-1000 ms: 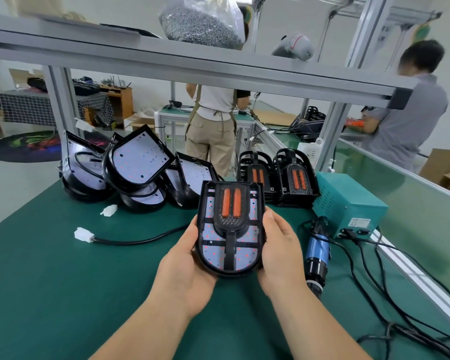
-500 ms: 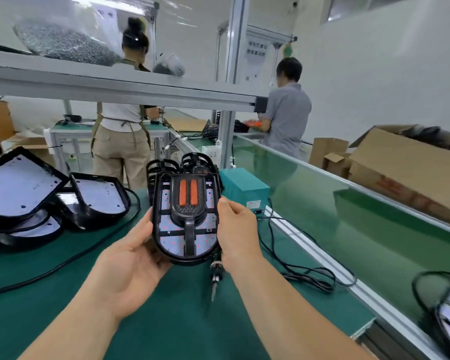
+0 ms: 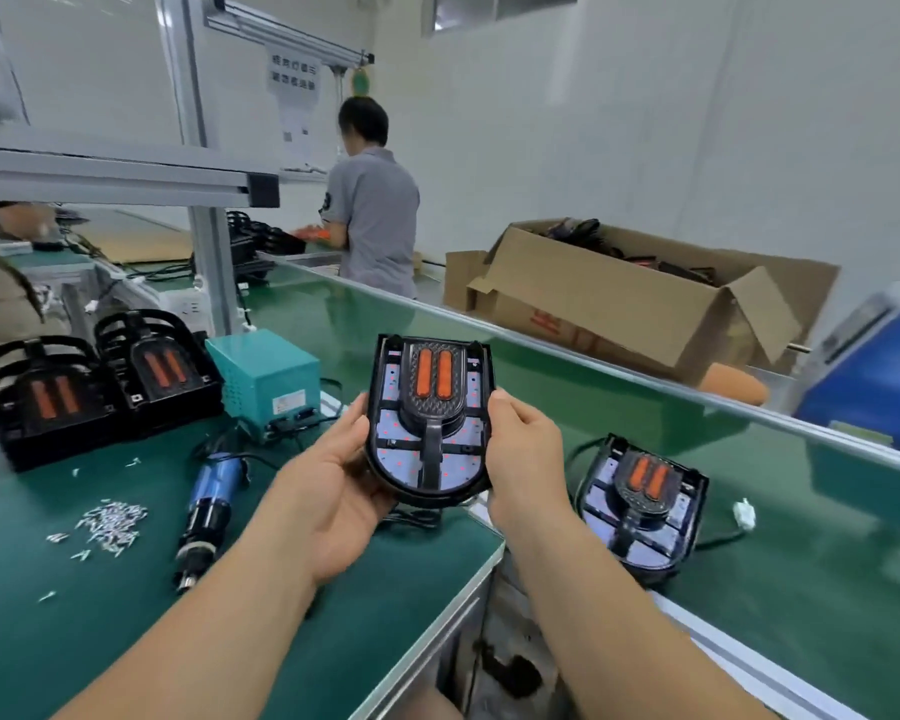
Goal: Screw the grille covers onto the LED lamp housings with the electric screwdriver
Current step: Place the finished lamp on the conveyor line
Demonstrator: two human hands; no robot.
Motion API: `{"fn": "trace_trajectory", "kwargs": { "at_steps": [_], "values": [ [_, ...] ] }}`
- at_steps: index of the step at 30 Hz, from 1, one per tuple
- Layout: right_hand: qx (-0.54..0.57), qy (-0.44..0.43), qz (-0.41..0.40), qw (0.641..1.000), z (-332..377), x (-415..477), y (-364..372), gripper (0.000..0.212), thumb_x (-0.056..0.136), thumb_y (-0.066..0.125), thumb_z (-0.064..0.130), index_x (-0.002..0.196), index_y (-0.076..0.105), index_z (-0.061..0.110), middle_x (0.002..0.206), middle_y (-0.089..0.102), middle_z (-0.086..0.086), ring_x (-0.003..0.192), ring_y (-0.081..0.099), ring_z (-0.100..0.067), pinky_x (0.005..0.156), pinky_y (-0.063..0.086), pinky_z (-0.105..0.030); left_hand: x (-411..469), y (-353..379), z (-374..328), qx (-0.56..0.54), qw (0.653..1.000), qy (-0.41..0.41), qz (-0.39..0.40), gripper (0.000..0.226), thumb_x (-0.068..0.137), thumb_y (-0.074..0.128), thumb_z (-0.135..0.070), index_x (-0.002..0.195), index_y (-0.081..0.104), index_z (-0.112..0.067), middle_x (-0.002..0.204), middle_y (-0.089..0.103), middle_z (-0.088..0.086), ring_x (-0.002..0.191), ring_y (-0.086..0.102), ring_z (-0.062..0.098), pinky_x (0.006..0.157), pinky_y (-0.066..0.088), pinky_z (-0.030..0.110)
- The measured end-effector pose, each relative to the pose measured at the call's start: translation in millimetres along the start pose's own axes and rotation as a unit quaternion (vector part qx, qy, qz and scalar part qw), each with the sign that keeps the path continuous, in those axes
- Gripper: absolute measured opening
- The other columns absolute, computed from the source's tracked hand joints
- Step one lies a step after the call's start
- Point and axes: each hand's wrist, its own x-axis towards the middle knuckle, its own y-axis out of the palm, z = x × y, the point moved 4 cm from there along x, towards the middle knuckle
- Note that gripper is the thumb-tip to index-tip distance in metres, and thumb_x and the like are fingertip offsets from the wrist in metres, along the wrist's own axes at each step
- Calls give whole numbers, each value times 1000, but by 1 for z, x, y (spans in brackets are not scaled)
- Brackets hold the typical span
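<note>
Two hands hold one LED lamp housing (image 3: 430, 423) in the air to the right of the teal power box (image 3: 263, 376), its grille side facing up. The left hand (image 3: 328, 491) cups its left edge with curled fingers, and the right hand (image 3: 528, 449) clamps its right edge, thumb on top. The electric screwdriver (image 3: 211, 504) lies on the green counter (image 3: 100, 641) just in front of the box, with loose screws (image 3: 110, 522) further to the box's front left. Stacks of grille covers (image 3: 157, 371) stand left of the box. A second lamp (image 3: 640, 498) lies well to the right of it, on the belt (image 3: 801, 563).
</note>
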Motion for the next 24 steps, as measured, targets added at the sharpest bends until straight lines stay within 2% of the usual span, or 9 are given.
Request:
{"fn": "trace_trajectory", "kwargs": {
  "at_steps": [1, 3, 4, 5, 7, 9, 14, 20, 24],
  "values": [
    [-3, -4, -16, 1000, 2, 6, -14, 41, 103, 50, 22, 110, 42, -18, 122, 41, -41, 116, 31, -53, 91, 37, -75, 3, 11, 8, -3, 1000, -10, 5, 39, 104, 43, -18, 139, 57, -27, 131, 67, 9, 116, 62, 29, 98, 49, 42],
    [-19, -12, -43, 999, 3, 16, -42, 42, 104, 50, 25, 113, 45, -16, 123, 39, -40, 119, 35, -53, 92, 44, -71, 8, 34, 23, 6, 1000, -23, 19, 38, 104, 45, -19, 139, 58, -27, 131, 67, 9, 108, 62, 28, 83, 51, 37],
    [-26, -16, -55, 998, 5, 20, -56, 39, 104, 50, 27, 112, 55, -11, 119, 46, -39, 95, 52, -63, 91, 52, -61, 10, 45, 30, 15, 999, -28, 27, 38, 104, 45, -19, 139, 58, -26, 131, 67, 10, 108, 61, 28, 80, 52, 37],
    [-29, -21, -68, 997, 8, 23, -69, 34, 103, 50, 29, 114, 65, 1, 112, 55, -38, 81, 48, -21, 86, 56, -50, 12, 56, 37, 22, 999, -32, 35, 38, 104, 46, -19, 138, 58, -26, 130, 67, 10, 107, 63, 27, 79, 54, 35],
    [-16, -28, -98, 995, 10, 29, -95, 33, 103, 51, 28, 131, 63, 15, 113, 69, -25, 106, 60, -50, 93, 55, -51, 14, 74, 52, 23, 998, -40, 44, 36, 104, 45, -17, 136, 60, -25, 122, 72, 7, 90, 71, 19, 67, 59, 29],
    [6, -38, -131, 991, 12, 32, -120, 34, 102, 52, 24, 134, 61, 15, 121, 70, -12, 108, 68, -32, 98, 53, -52, 15, 91, 67, 31, 997, -50, 54, 35, 105, 43, -14, 135, 60, -24, 112, 74, 1, 75, 74, 13, 57, 59, 25],
    [-7, -70, -196, 978, 17, 30, -172, 32, 103, 51, 22, 131, 63, 13, 120, 71, -4, 113, 66, -24, 102, 50, -49, 20, 127, 105, 56, 990, -85, 101, 40, 108, 37, -15, 145, 51, -21, 127, 69, 6, 111, 68, 22, 91, 56, 39],
    [-23, -86, -266, 960, 12, 27, -201, 24, 103, 49, 14, 112, 70, 20, 112, 71, -2, 97, 67, -17, 90, 52, -32, 29, 141, 136, 190, 972, -64, 125, 39, 109, 34, -16, 145, 51, -21, 135, 64, 6, 122, 62, 23, 111, 44, 46],
    [-88, -57, -299, 948, -14, 28, -214, 25, 101, 49, 22, 104, 71, 11, 104, 64, 0, 96, 53, -16, 98, 46, -38, 39, 123, 145, 478, 873, 73, 65, 41, 107, 38, -27, 146, 50, -30, 146, 55, -5, 136, 47, 18, 116, 35, 38]
  ]
}}
